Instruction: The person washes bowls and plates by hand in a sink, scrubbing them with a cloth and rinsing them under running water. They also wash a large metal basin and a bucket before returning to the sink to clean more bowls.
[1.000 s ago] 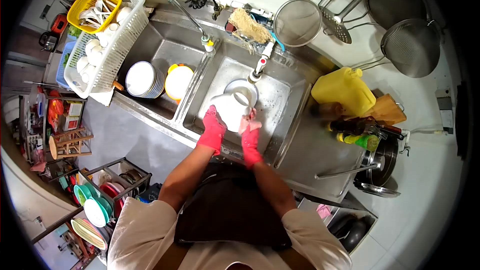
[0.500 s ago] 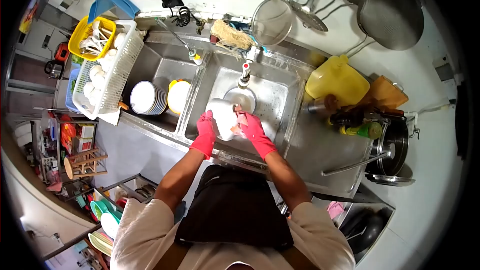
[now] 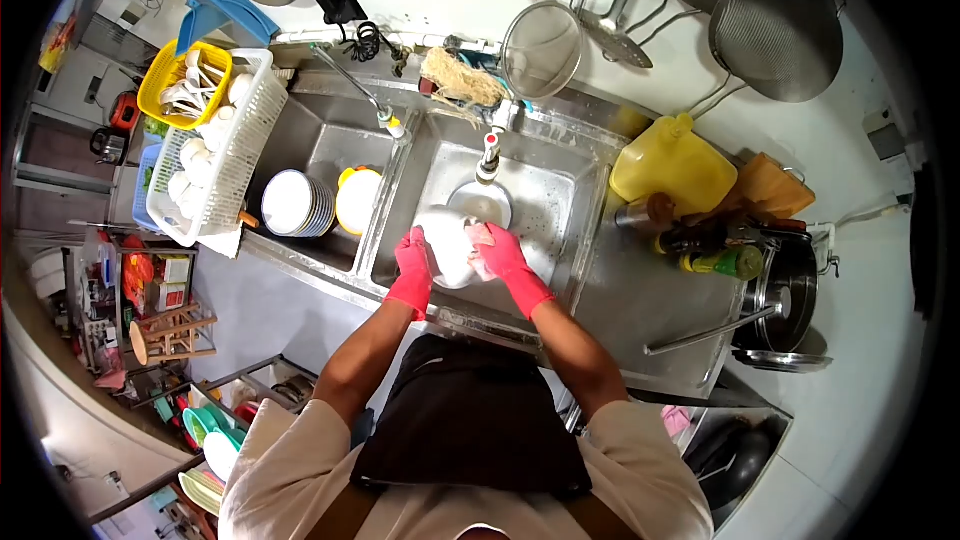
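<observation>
Both of my hands wear pinkish-red rubber gloves over the right-hand sink basin (image 3: 400,195). My left hand (image 3: 412,258) grips the left rim of a white plate (image 3: 445,240), held tilted above the basin floor. With my right hand (image 3: 500,252) I press a pinkish cloth (image 3: 477,236) against the plate's right side. Part of the cloth is hidden under the glove. Just beyond the plate, a round metal bowl (image 3: 482,202) sits under the faucet (image 3: 489,152).
In the left basin stand a stack of plates (image 3: 288,202) and a yellow-edged dish (image 3: 358,198). A white basket (image 3: 225,180) of bowls is at the left. A yellow jug (image 3: 672,165) and bottles (image 3: 735,262) stand on the right. Strainers (image 3: 778,35) hang on the wall.
My right hand and the cloth have shifted slightly across the plate. The plate's tilt has changed a little, while my left hand keeps its hold.
</observation>
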Motion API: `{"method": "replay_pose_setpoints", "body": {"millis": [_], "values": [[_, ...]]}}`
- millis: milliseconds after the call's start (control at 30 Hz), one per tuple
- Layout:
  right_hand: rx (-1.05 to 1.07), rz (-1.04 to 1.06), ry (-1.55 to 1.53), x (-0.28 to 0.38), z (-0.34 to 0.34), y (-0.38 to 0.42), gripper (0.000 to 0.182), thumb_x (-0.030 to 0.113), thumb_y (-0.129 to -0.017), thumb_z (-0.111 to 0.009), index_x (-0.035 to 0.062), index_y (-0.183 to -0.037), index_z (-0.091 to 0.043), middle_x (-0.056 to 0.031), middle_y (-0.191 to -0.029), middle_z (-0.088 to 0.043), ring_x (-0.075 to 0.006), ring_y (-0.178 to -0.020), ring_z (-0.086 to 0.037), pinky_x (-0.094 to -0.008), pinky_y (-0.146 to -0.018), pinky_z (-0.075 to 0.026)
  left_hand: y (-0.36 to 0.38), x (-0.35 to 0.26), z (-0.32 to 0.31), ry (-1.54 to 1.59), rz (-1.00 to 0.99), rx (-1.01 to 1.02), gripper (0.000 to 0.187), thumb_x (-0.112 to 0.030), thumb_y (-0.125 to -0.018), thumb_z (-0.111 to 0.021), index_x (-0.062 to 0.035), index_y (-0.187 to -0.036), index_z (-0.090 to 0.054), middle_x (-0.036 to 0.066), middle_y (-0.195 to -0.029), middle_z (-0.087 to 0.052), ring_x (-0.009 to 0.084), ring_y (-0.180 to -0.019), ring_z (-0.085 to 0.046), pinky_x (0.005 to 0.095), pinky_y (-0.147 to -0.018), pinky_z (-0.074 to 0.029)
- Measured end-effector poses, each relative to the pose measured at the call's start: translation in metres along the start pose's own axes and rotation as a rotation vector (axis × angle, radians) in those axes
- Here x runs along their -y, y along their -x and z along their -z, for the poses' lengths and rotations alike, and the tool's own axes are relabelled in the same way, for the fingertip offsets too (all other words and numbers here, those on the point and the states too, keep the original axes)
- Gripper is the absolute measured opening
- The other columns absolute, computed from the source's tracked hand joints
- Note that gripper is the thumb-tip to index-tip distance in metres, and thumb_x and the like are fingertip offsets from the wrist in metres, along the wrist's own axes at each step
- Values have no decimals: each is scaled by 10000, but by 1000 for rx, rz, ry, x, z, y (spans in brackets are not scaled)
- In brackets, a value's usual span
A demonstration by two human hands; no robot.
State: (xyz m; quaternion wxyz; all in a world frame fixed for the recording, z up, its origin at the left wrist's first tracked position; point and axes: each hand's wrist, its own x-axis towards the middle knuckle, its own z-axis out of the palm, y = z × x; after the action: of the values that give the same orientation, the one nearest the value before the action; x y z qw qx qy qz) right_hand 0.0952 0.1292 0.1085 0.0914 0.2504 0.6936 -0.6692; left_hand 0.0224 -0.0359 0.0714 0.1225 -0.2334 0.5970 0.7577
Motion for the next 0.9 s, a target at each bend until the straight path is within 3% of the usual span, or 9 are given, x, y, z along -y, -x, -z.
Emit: {"method": "replay_pose_setpoints", "body": {"millis": [67,200,233,333,600,667,700,733,900], "values": [[-129,124,-390,-12,-17,-3,254,229,-839,-568,68,-1032,-602,-59,-842,-630,-119,-819,-600,-301,-589,-478,-1,6,4,-7,44,-21,222,-252,-896,-595,-34,-857,-608,12,-738,-584,104,-641,-496,276,-604,-456],[-664,534,673,-36,-21,-31,204,182,-811,-563,36,-951,-593,-136,-871,-636,-271,-790,-626,-379,-641,-505,15,-6,-12,-78,-34,69,243,-263,-899,-589,-30,-832,-611,-12,-674,-542,89,-577,-434,247,-562,-421],[-621,349,549,-36,-22,-31,232,152,-756,-584,78,-976,-590,-184,-944,-611,-379,-861,-589,-445,-713,-482,15,-8,-11,-145,-81,103,247,-264,-901,-586,-28,-836,-612,-13,-671,-541,89,-575,-432,243,-561,-420],[-341,43,480,-43,-7,-37,207,177,-757,-601,79,-938,-585,-152,-898,-618,-352,-838,-590,-417,-710,-485,12,-26,-11,-78,-50,137,248,-270,-903,-581,-28,-868,-619,7,-706,-565,103,-612,-472,253,-588,-438],[-612,100,485,-43,-13,4,238,276,-704,-689,65,-791,-620,-145,-845,-614,-358,-773,-563,-396,-713,-477,-44,-85,29,416,-11,143,222,-193,-917,-547,-6,-1030,-585,62,-989,-618,172,-884,-582,315,-846,-467],[-580,158,347,-92,0,-2,202,252,-754,-556,64,-798,-615,-128,-759,-614,-286,-689,-596,-361,-617,-468,-50,-122,52,460,-117,162,214,-156,-905,-564,-5,-1055,-576,64,-1012,-613,158,-922,-573,296,-853,-455],[-451,199,662,-62,6,11,188,241,-772,-533,74,-788,-617,-85,-746,-618,-212,-660,-594,-331,-564,-454,-39,-159,55,363,-264,162,209,-144,-904,-564,-6,-1061,-571,60,-998,-610,146,-908,-565,285,-836,-450],[-414,-195,29,-8,-3,34,202,257,-778,-541,70,-787,-617,-54,-737,-612,-183,-644,-581,-329,-553,-449,-36,-186,60,259,-401,164,206,-132,-903,-563,-6,-1066,-567,57,-984,-606,134,-893,-556,274,-819,-446],[-577,187,81,-60,5,23,102,117,-755,-546,66,-784,-629,-30,-682,-600,-132,-572,-547,-282,-506,-423,-104,-229,115,-825,-723,-149,346,-220,-874,-556,-22,-1150,-492,189,-736,-610,293,-645,-616,400,-594,-467]]}}
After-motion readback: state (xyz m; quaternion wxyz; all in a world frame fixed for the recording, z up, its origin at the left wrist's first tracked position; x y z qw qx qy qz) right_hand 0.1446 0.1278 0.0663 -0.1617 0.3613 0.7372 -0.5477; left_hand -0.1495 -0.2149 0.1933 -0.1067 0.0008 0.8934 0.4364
